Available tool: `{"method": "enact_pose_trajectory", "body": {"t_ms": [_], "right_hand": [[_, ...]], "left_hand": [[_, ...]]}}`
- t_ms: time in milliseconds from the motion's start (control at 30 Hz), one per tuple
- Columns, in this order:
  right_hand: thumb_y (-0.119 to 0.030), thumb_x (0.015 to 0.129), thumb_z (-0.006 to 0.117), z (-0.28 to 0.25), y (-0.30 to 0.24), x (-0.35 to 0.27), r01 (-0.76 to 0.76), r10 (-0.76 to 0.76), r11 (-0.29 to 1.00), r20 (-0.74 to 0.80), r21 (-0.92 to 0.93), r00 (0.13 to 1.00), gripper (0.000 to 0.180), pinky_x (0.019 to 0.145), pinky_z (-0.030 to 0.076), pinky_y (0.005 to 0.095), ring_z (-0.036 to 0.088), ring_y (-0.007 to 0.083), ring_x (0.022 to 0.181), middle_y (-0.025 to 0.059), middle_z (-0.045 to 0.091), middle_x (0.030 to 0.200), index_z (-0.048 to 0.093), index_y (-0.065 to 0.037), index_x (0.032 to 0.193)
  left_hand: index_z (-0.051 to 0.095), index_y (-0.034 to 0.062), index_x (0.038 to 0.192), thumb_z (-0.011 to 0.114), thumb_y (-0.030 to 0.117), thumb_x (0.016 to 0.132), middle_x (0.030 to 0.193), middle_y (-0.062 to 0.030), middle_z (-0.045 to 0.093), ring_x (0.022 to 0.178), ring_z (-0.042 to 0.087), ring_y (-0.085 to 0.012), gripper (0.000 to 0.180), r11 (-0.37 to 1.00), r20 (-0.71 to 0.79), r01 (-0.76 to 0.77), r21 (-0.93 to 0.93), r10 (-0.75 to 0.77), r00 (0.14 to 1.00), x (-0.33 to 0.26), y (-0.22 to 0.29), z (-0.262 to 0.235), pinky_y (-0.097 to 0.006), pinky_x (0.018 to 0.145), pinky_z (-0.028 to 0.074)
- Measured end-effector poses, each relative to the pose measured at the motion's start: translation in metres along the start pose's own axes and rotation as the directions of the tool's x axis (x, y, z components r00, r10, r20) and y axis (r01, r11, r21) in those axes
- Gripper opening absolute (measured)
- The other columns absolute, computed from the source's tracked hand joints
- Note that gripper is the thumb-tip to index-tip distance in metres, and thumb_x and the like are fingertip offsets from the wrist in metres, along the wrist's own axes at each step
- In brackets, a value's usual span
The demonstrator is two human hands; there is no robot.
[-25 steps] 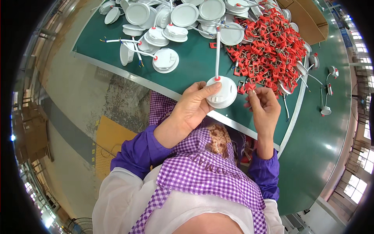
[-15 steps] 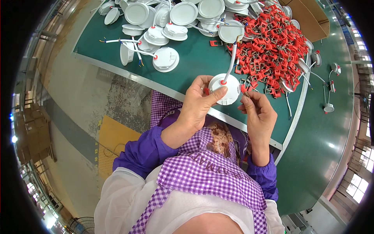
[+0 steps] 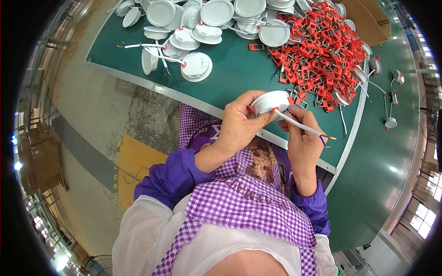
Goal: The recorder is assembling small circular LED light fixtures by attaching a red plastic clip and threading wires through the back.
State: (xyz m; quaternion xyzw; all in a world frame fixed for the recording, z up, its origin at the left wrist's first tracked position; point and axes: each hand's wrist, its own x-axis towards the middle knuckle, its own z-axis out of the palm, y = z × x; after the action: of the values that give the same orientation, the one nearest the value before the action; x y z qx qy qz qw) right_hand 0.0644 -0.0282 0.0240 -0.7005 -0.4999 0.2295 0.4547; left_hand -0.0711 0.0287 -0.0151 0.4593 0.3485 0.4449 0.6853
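Observation:
A round white downlight (image 3: 271,100) is tilted between my hands above the table's near edge. My left hand (image 3: 244,115) grips its left side, thumb below and fingers behind, with a bit of red showing at that side. The lamp's white cable (image 3: 304,126) leaves a red grommet and runs to the right over my right hand, ending in bare coloured wires. My right hand (image 3: 301,133) is closed at the lamp's right side, where a red spring clip (image 3: 289,100) shows against the housing. The cable partly hides the right fingertips.
A heap of red spring clips (image 3: 322,55) with metal springs covers the green table (image 3: 230,69) on the far right. Several white downlights (image 3: 197,66) with cables are piled at the far left. A cardboard box (image 3: 366,20) stands behind the clips. More lamps (image 3: 390,123) lie further right.
The lamp has been tipped and turned, so its cable swings from pointing away to pointing right. My right hand has moved in with the clip to the lamp's side.

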Motion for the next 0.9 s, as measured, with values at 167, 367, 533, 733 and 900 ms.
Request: {"method": "enact_pose_trajectory", "body": {"t_ms": [167,367,533,733,900], "right_hand": [[0.005,0.084,0.066,-0.004,0.011,0.002,0.04,-0.04,0.999,0.004,-0.019,0.999,0.01,0.064,0.049,0.025,0.064,0.0141,0.068,0.0086,0.066,0.075,0.064,0.001,0.093],[0.007,0.082,0.067,-0.016,0.005,-0.003,-0.294,0.219,0.844,0.213,0.449,0.952,0.055,0.077,0.053,0.0258,0.065,0.0154,0.091,0.0135,0.061,0.115,0.047,0.002,0.133],[0.011,0.082,0.064,-0.038,-0.004,-0.006,-0.362,0.246,0.842,0.315,0.399,0.917,0.057,0.083,0.055,0.0283,0.066,0.0196,0.098,0.0205,0.061,0.119,0.046,0.004,0.135],[0.002,0.083,0.071,-0.037,0.015,-0.011,-0.462,0.314,0.761,0.365,0.455,0.877,0.051,0.08,0.057,0.0281,0.067,0.0191,0.093,0.0171,0.067,0.107,0.051,0.006,0.13],[0.002,0.082,0.072,-0.048,0.024,-0.012,-0.451,0.277,0.734,0.383,0.507,0.881,0.051,0.078,0.058,0.028,0.067,0.0188,0.092,0.0162,0.066,0.107,0.052,0.006,0.129]], "left_hand": [[0.059,-0.0023,0.113,0.072,-0.001,0.084,0.103,-0.0059,0.065,0.095,0.061,-0.0106,0.033,0.998,0.058,-0.001,0.058,-0.002,0.998,-0.001,0.002,-0.008,-0.027,0.085,0.052],[0.058,-0.0015,0.112,0.068,-0.006,0.084,0.107,-0.0041,0.063,0.096,0.06,-0.0102,0.03,0.999,0.14,0.042,-0.011,-0.04,0.989,-0.017,0.004,-0.008,-0.026,0.086,0.051],[0.059,-0.001,0.11,0.069,-0.004,0.085,0.101,-0.0026,0.064,0.092,0.06,-0.0083,0.027,0.995,0.236,0.039,0.088,-0.059,0.97,-0.021,0.019,-0.003,-0.025,0.082,0.052],[0.059,0.0,0.107,0.071,0.0,0.085,0.095,-0.0018,0.064,0.087,0.06,-0.0058,0.025,0.983,0.214,0.171,0.072,-0.183,0.96,-0.028,0.021,0.0,-0.022,0.075,0.052],[0.058,0.0009,0.104,0.069,0.001,0.087,0.095,-0.0002,0.062,0.084,0.058,-0.0036,0.02,0.967,0.292,0.241,-0.085,-0.207,0.934,-0.021,0.012,0.006,-0.021,0.071,0.05]]}}
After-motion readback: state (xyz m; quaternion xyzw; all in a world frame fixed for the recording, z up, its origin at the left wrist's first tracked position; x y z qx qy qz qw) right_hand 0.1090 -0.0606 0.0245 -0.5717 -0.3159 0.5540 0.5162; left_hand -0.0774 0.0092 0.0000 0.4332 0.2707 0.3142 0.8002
